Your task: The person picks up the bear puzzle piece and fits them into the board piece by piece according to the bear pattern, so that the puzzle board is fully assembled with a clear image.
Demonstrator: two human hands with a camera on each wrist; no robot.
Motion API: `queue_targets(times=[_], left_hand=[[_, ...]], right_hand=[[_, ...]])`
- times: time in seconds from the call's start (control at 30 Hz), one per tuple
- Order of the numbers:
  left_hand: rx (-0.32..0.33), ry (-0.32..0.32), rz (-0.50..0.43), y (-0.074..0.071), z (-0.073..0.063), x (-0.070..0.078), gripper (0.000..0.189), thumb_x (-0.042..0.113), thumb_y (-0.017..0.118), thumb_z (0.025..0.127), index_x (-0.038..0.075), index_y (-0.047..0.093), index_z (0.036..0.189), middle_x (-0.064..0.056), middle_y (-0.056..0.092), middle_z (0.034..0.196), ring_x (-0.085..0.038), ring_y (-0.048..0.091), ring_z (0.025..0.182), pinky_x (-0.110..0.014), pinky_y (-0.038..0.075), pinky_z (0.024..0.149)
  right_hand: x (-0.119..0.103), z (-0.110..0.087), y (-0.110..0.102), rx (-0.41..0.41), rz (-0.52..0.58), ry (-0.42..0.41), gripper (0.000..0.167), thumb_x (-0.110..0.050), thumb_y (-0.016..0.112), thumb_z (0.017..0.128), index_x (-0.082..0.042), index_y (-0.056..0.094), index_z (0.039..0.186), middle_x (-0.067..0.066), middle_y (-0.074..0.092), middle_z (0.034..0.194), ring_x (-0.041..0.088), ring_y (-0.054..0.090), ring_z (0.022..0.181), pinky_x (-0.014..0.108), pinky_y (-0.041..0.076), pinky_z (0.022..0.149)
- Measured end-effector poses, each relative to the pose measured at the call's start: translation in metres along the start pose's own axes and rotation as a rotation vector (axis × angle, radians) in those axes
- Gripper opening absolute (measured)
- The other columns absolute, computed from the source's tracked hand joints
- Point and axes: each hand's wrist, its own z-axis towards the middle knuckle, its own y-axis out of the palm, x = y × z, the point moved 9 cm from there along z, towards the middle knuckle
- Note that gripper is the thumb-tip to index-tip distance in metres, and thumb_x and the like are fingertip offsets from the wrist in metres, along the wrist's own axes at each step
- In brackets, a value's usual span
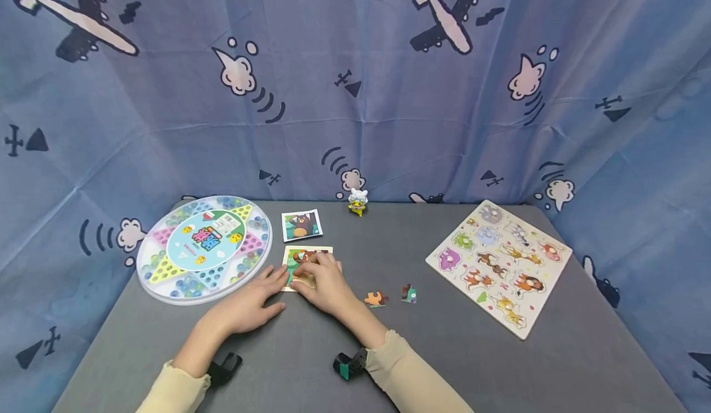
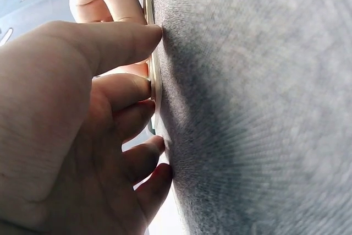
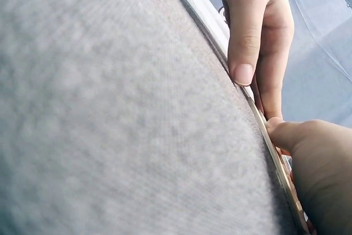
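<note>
A small square jigsaw puzzle [image 1: 304,252] in a wooden tray lies left of the table's middle, its bear picture partly hidden by both hands. My right hand [image 1: 324,284] bends over the lower part of the puzzle, thumb and forefinger curled together on a puzzle piece that the fingers mostly hide. On the tray's left edge rest the fingertips of my left hand [image 1: 251,302], its fingers extended and thumb apart on the table side. In the left wrist view, the fingers [image 2: 135,89] meet the thin tray edge. Two loose puzzle pieces, one orange [image 1: 376,299] and one teal-brown [image 1: 408,293], lie right of my right hand.
A bear picture card [image 1: 302,225] lies just behind the puzzle. At left is a round marble board game [image 1: 205,249], close to my left hand. A wooden animal puzzle board [image 1: 500,265] lies at right, and a small figurine [image 1: 358,202] stands at the back edge.
</note>
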Motion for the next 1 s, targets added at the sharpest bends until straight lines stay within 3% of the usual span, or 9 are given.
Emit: queue_targets(times=[1.0], left_hand=[[0.030,-0.013,-0.026,0.0007,0.0033,0.0007,0.061,0.025,0.062,0.108,-0.001,0.044,0.160,-0.017,0.032,0.172,-0.050,0.020,0.159,-0.067,0.025,0.126]], right_hand=[[-0.0013,0.0000,-0.0008,-0.003,0.012,-0.009,0.014,-0.028,0.083,0.093,-0.018,0.081,0.102,0.004,0.066,0.108,0.024,0.057,0.107,0.039,0.042,0.087]])
